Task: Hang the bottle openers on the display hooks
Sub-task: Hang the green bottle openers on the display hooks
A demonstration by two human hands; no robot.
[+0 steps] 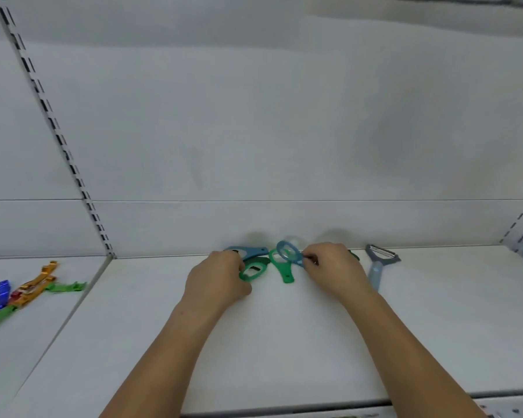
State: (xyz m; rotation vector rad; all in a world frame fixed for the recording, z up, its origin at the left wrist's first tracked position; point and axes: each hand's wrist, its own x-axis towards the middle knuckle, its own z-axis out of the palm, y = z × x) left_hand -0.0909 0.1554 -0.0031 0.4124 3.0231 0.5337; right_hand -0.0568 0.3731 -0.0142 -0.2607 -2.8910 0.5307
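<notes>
Several flat bottle openers lie at the back of a white shelf (254, 342). My right hand (332, 267) pinches the handle of a blue opener (289, 251), whose ring is lifted and tilted above a green opener (283, 268) lying flat. My left hand (218, 279) rests with its fingers on another green opener (252, 271), gripping its edge. A second blue opener (249, 251) lies behind that hand against the back wall. No display hooks are in sight.
A grey-blue peeler (378, 267) lies to the right of my right hand. On the neighbouring shelf at left is a heap of orange, blue, red and green metal openers (27, 291). Slotted uprights (52, 122) run up the white back panel.
</notes>
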